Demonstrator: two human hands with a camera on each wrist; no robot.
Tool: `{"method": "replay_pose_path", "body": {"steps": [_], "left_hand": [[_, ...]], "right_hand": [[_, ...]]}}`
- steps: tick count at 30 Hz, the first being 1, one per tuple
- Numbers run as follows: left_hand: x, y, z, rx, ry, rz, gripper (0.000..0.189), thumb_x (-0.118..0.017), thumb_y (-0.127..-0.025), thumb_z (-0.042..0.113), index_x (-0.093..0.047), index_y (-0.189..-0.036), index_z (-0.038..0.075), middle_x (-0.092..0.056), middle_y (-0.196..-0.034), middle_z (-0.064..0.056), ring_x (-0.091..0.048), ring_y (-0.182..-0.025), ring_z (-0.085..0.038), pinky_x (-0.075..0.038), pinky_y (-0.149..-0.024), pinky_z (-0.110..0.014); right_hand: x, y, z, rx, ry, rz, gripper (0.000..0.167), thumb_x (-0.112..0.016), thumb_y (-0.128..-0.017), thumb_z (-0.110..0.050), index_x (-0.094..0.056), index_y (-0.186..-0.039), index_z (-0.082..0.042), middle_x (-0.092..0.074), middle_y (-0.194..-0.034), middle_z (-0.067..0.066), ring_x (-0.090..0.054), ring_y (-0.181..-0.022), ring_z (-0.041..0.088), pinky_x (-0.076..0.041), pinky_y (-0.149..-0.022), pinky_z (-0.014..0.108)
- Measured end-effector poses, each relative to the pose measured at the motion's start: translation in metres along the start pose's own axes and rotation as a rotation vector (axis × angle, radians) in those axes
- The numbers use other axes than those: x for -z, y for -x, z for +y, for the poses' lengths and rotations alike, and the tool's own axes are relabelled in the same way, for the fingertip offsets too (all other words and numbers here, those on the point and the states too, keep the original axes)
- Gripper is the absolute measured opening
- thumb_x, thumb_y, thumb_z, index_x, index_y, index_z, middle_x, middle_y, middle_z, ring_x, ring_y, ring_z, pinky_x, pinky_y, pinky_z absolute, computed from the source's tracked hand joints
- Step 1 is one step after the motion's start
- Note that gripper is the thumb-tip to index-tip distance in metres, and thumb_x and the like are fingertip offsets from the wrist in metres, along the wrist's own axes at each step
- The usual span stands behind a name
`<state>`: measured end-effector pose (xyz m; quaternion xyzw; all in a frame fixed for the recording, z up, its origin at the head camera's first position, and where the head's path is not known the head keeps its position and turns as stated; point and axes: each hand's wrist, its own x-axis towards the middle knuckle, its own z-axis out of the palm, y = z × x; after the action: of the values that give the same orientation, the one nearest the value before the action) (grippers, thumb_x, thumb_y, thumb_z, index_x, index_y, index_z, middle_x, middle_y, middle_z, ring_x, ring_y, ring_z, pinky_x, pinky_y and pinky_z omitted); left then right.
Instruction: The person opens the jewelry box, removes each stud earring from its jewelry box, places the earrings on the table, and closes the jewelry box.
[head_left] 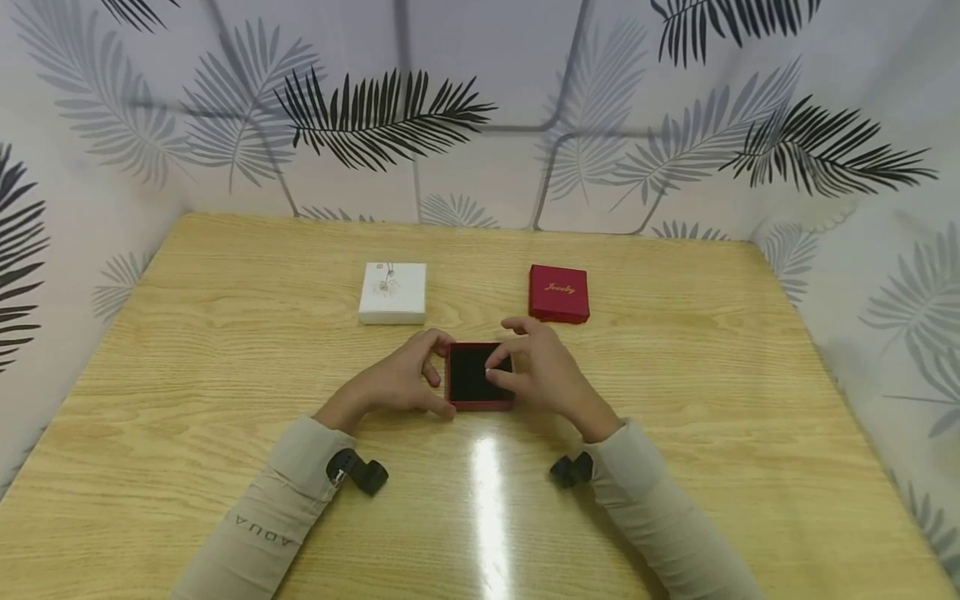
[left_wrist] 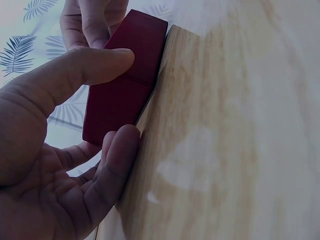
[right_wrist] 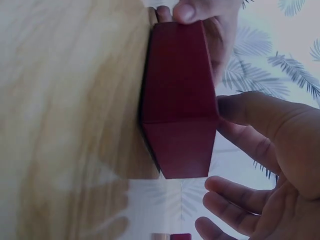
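An open dark red jewelry box [head_left: 471, 406] with a black padded inside [head_left: 467, 375] sits on the table in front of the person. My left hand [head_left: 401, 379] holds its left end, thumb at the near corner and fingers around the far one. In the left wrist view that thumb lies against the red side wall [left_wrist: 117, 102]. Over the right half of the padding, the thumb and forefinger of my right hand [head_left: 543, 371] pinch a small bright piece [head_left: 487, 370], too tiny to identify. The right hand's other fingers are spread away from the box.
Behind the box to the right lies a red square lid or box [head_left: 558, 293] with gold "Jewelry" lettering. A white box [head_left: 393, 293] with a printed flower design stands at the back left. Leaf-patterned cloth [head_left: 480, 183] hangs behind the wooden table [head_left: 225, 350].
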<state>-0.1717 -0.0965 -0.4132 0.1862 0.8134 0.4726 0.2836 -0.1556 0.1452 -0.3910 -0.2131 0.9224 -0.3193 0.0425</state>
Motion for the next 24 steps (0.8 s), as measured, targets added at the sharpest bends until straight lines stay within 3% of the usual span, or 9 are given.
{"method": "replay_pose_path", "body": {"steps": [5,14,24], "left_hand": [[0.0,0.0,0.0,-0.007,0.001,0.005,0.085,-0.088,-0.073,0.014,-0.037,-0.14,0.006,-0.039,-0.139,-0.015,-0.051,-0.1,-0.024,-0.054,-0.07,-0.03],[-0.001,0.001,0.0,-0.001,0.03,0.001,0.086,-0.088,-0.072,0.011,-0.036,-0.14,0.005,-0.038,-0.139,-0.017,-0.05,-0.1,-0.024,-0.055,-0.067,-0.031],[-0.001,0.0,-0.002,-0.01,0.01,-0.001,0.085,-0.088,-0.073,0.012,-0.036,-0.141,0.005,-0.038,-0.14,-0.017,-0.05,-0.098,-0.024,-0.055,-0.066,-0.03]], "right_hand": [[0.006,0.0,0.005,-0.057,-0.079,0.01,0.009,-0.078,-0.086,-0.021,-0.079,-0.091,-0.013,-0.052,-0.143,0.022,-0.048,-0.134,0.043,-0.04,-0.11,0.06],[0.017,0.0,0.013,-0.083,-0.16,0.033,0.01,-0.076,-0.087,-0.016,-0.078,-0.094,-0.009,-0.051,-0.145,0.022,-0.05,-0.134,0.042,-0.056,-0.09,0.05],[0.03,0.0,0.021,-0.126,-0.194,0.069,0.011,-0.074,-0.09,-0.016,-0.075,-0.095,-0.007,-0.058,-0.139,0.018,-0.054,-0.131,0.036,-0.057,-0.087,0.048]]}}
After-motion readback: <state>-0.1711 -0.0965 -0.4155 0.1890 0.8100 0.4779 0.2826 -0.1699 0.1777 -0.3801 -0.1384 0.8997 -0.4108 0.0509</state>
